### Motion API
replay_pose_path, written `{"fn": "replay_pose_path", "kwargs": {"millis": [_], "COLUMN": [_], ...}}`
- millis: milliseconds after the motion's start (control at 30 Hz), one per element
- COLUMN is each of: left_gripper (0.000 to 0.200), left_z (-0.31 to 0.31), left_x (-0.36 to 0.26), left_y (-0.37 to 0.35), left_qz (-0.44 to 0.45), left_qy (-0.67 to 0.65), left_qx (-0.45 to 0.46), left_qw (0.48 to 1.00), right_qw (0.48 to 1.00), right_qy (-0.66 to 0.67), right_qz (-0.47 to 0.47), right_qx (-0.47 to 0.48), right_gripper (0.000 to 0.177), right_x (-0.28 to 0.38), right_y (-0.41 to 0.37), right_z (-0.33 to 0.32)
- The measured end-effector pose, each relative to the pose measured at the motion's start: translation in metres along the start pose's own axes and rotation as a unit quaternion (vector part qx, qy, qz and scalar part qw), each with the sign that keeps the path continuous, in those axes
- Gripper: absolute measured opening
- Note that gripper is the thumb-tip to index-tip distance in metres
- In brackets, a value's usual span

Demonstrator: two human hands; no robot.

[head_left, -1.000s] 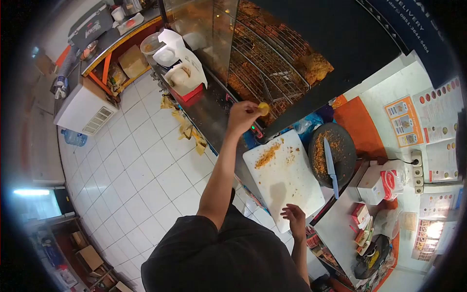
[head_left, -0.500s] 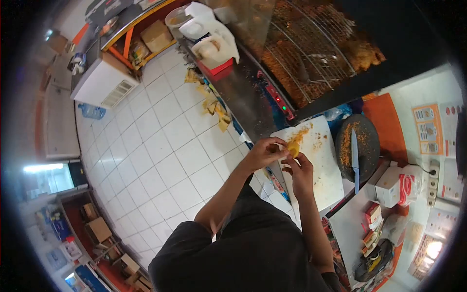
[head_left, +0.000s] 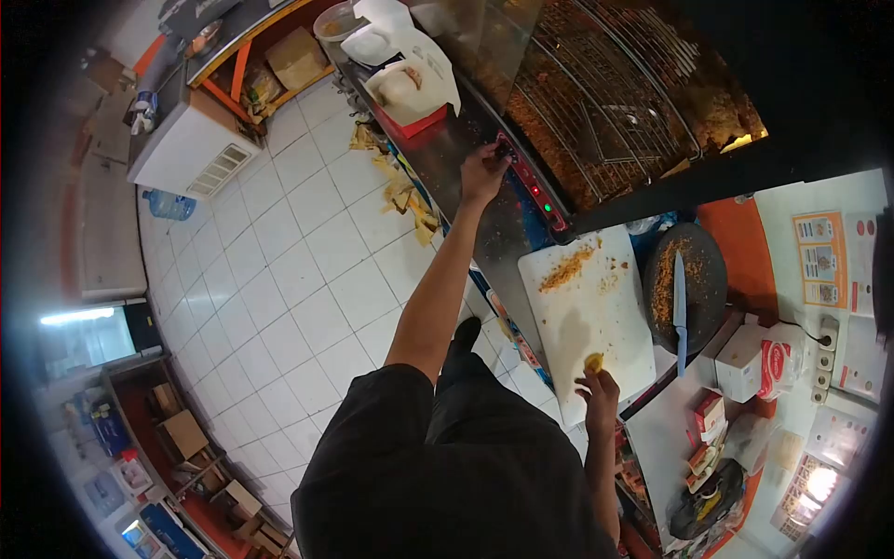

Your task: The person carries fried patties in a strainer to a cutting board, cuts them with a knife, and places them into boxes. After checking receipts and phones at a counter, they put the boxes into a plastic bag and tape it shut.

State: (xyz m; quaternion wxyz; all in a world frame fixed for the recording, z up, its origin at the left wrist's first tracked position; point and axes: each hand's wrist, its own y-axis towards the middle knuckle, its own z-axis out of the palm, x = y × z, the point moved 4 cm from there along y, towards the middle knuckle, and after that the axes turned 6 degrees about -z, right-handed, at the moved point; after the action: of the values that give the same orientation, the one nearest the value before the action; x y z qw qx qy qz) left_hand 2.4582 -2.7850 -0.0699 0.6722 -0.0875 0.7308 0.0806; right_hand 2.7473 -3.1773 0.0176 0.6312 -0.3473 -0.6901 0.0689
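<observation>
Head view: the right hand [head_left: 600, 391] pinches a small yellow piece [head_left: 594, 361] in its fingertips, over the near part of a white cutting board [head_left: 605, 321]. The left hand [head_left: 484, 174] is well apart from it, fingers bunched at the red control strip [head_left: 527, 176] below a metal rack [head_left: 605, 112] (whether they grip anything, I cannot tell). Orange crumbs [head_left: 570, 268] lie toward the board's far end. Just beside the board, 1 knife [head_left: 679, 289] rests across a dark round slab [head_left: 708, 287].
</observation>
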Motion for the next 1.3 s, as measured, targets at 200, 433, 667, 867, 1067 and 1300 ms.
{"fn": "replay_pose_path", "kwargs": {"millis": [200, 433, 667, 867, 1067, 1300], "left_gripper": [0.042, 0.038, 0.047, 0.063, 0.081, 0.081], "left_z": [-0.007, -0.003, -0.018, 0.001, 0.020, 0.044], "left_x": [-0.024, -0.006, -0.078, -0.241, -0.246, -0.240], "left_y": [-0.011, -0.004, 0.047, 0.077, 0.071, -0.009], "left_qz": [0.037, 0.110, 0.210, 0.371, 0.335, 0.327], "left_qy": [0.071, 0.064, 0.024, 0.032, 0.030, -0.036], "left_qx": [0.016, 0.007, -0.092, -0.089, -0.020, 0.085], "left_qw": [0.997, 0.992, 0.973, 0.924, 0.942, 0.940], "right_qw": [0.987, 0.943, 0.914, 0.918, 0.863, 0.927], "right_qy": [-0.031, 0.080, 0.128, 0.046, -0.024, 0.057], "right_qz": [0.056, 0.133, 0.184, 0.264, 0.358, 0.205], "right_qx": [-0.150, -0.294, -0.339, -0.292, -0.356, -0.308], "right_gripper": [0.025, 0.037, 0.064, 0.066, 0.061, 0.051], "right_x": [-0.118, -0.165, -0.231, -0.290, -0.288, -0.317], "right_y": [-0.023, -0.076, -0.112, -0.161, -0.194, -0.141], "right_z": [-0.134, -0.184, -0.202, -0.206, -0.188, -0.232]}}
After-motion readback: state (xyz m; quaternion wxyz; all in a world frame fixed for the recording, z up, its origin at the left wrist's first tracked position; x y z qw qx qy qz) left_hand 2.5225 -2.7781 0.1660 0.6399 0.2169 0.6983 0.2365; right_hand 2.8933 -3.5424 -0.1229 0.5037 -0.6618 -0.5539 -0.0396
